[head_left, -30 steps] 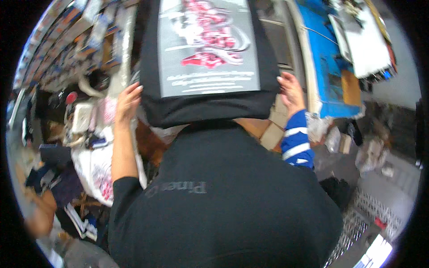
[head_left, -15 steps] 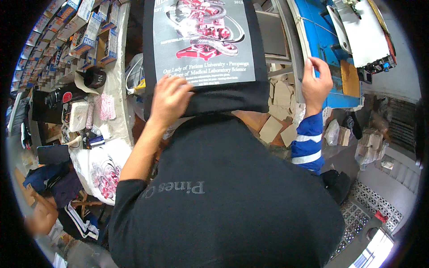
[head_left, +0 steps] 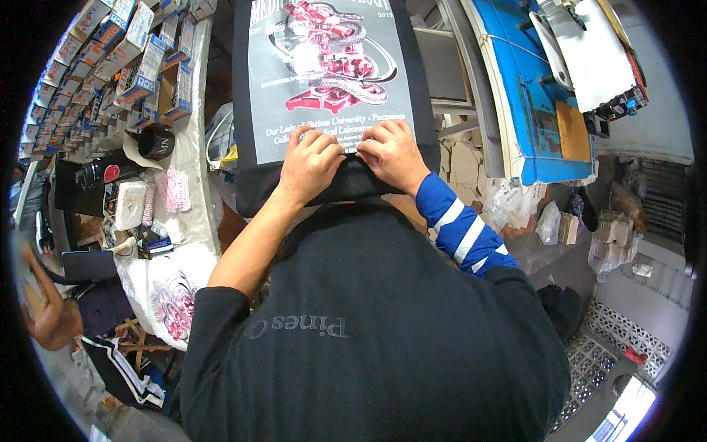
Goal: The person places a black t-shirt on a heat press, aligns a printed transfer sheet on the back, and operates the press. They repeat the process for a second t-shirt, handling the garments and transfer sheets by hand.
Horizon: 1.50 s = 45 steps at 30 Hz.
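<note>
In front of me lies a flat black cloth piece [head_left: 254,180], stretched smooth, with a large grey printed panel [head_left: 269,92] bearing a pink and red design of a microscope wound round by a snake. My left hand [head_left: 311,163] and my right hand [head_left: 394,153] meet at the panel's lower edge, fingertips pinched close together. A tiny pale bit shows between them, but the fingers hide what they grip. A blue sleeve with white stripes [head_left: 465,230] covers my right forearm.
At left, a long table [head_left: 193,147] carries stacked small boxes [head_left: 143,66], a dark mug [head_left: 155,142], a phone [head_left: 88,265] and a printed white cloth [head_left: 147,283]. A blue-topped bench [head_left: 515,88] stands at right. Another person's arm [head_left: 55,317] shows at lower left.
My right hand has come left from beside the blue bench to the panel's lower edge. My left hand has moved slightly right to meet it. The view has shifted a little.
</note>
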Each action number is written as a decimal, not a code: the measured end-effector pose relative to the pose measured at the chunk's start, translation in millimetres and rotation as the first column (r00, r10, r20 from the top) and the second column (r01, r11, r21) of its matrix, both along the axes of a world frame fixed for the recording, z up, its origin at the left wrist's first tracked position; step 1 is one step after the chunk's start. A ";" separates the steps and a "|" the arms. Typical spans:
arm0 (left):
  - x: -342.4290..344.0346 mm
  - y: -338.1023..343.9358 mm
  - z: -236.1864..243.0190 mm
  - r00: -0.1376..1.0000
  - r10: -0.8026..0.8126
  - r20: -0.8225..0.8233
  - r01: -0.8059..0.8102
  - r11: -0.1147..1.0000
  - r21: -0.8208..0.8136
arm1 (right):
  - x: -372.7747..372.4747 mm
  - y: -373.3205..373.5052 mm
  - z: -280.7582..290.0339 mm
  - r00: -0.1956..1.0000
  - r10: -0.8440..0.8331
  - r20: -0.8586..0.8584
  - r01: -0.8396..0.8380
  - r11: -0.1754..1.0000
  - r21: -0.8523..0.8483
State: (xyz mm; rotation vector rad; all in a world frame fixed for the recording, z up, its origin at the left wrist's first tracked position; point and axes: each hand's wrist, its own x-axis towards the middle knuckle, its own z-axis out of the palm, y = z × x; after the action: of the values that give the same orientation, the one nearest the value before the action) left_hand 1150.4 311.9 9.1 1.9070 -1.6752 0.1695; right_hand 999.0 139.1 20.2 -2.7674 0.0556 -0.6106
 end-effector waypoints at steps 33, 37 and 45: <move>94.5 62.9 -6.1 0.961 0.252 -0.111 -0.253 0.967 0.000 | -11.8 -58.2 -13.9 0.942 -0.316 0.115 0.303 0.946 0.116; 93.1 59.6 -10.7 0.956 0.259 -0.139 -0.263 0.965 -0.013 | -11.6 -66.2 -9.3 0.957 -0.291 -0.009 0.291 0.953 0.084; 92.1 58.1 -11.8 0.955 0.265 -0.132 -0.270 0.963 -0.016 | -13.0 -64.3 -16.7 0.954 -0.300 -0.024 0.300 0.953 0.048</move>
State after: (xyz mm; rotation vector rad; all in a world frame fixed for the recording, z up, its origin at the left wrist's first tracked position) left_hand 1242.5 370.0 -2.7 2.0677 -1.3180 0.1752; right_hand 986.1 74.9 3.5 -2.7347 0.4969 -0.6495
